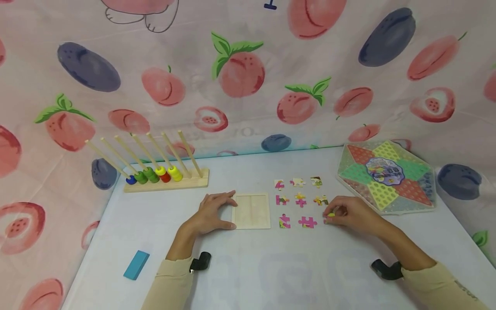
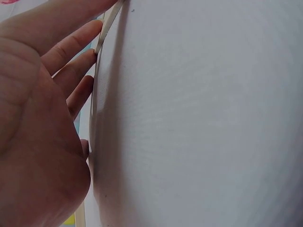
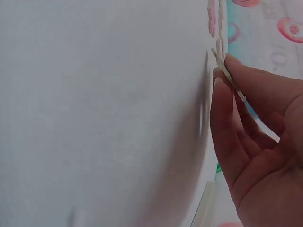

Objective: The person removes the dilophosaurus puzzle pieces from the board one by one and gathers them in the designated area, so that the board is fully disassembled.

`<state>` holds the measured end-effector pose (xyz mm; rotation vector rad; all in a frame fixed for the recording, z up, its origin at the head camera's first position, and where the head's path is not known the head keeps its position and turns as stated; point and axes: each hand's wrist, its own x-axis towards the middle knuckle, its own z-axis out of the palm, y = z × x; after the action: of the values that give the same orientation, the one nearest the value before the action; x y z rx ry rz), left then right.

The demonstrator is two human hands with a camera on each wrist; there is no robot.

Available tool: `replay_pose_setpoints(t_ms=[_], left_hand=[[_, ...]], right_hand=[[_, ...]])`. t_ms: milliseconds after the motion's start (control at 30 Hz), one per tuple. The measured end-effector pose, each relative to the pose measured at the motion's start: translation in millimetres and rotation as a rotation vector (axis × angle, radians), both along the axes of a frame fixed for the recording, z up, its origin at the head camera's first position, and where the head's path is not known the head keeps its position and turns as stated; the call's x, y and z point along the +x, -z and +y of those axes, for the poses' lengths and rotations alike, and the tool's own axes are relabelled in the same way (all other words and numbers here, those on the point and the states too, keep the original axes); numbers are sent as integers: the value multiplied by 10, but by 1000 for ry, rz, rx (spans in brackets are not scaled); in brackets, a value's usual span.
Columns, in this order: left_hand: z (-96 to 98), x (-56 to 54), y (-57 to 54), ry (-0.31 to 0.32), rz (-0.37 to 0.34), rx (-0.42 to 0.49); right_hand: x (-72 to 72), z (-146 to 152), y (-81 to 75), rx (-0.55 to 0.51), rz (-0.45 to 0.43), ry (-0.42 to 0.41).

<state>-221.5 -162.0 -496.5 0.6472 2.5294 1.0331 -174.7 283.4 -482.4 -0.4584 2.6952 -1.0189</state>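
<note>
My left hand [image 1: 212,212] spreads along the left edge of a square wooden puzzle tray [image 1: 252,212], thumb near its front corner and fingers near the back one. In the left wrist view, the fingertips [image 2: 94,53] touch the tray's thin edge. Right of the tray, my right hand [image 1: 350,215] pinches a small jigsaw piece [image 3: 232,84] between thumb and forefinger, tilted just above the table. Yellow-green and pink show on it in the head view. Several pink, yellow and green jigsaw pieces [image 1: 308,222] lie in rows between tray and right hand.
A wooden peg abacus [image 1: 166,184] with colored beads stands back left. At the back right lies a clear hexagonal box [image 1: 387,172] with colored triangular sections. A blue block [image 1: 136,265] rests front left. Fruit-printed cloth [image 1: 240,86] hangs behind the white table [image 1: 286,267].
</note>
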Motion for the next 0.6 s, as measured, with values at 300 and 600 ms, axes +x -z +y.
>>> replay_pose_setpoints(t_ms=[300,600], left_hand=[[30,-47,9,10,1,4],[8,-19,23,-9,-16,-17]], right_hand=[[-21,-1,13,42,-14,43],[-17,-39,12,46,11,13]])
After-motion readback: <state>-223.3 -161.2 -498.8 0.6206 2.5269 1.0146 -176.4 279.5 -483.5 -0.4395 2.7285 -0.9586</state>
